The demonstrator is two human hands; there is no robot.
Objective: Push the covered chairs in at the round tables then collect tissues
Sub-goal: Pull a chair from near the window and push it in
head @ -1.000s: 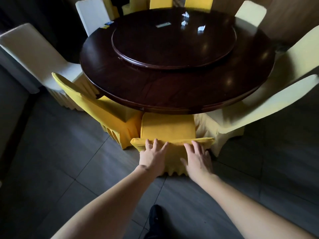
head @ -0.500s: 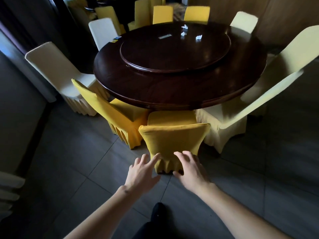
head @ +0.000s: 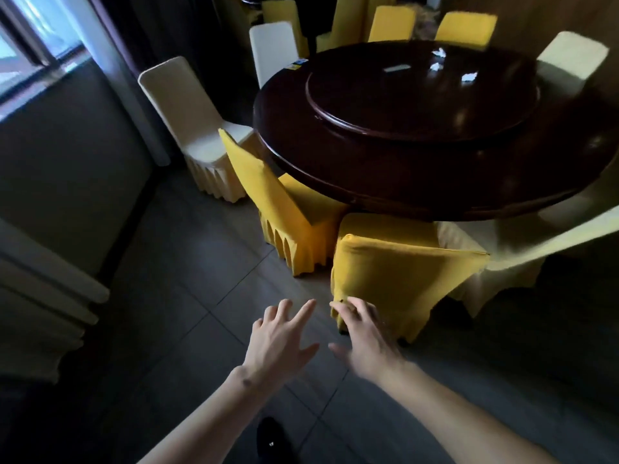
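A dark round wooden table (head: 368,182) with a raised turntable (head: 418,105) fills the upper right. Small white tissues (head: 438,60) lie on the turntable's far side. A yellow-covered chair (head: 402,276) stands pushed in at the table's near edge, its seat under the rim. A second yellow chair (head: 284,212) stands angled to its left. My left hand (head: 279,339) hovers over the floor with fingers spread, holding nothing. My right hand (head: 365,336) is spread too, fingertips at the lower left corner of the near chair's back; contact is unclear.
Cream-covered chairs (head: 187,128) ring the table on the left, with another cream chair (head: 522,242) at the right. More yellow chairs (head: 465,26) stand at the far side. A wall with a window (head: 37,48) runs along the left. Stacked cream chairs (head: 40,296) sit at lower left.
Both hands have come off the top of the near yellow chair's back and drawn down and back towards me. The view has swung left, showing the wall and window.
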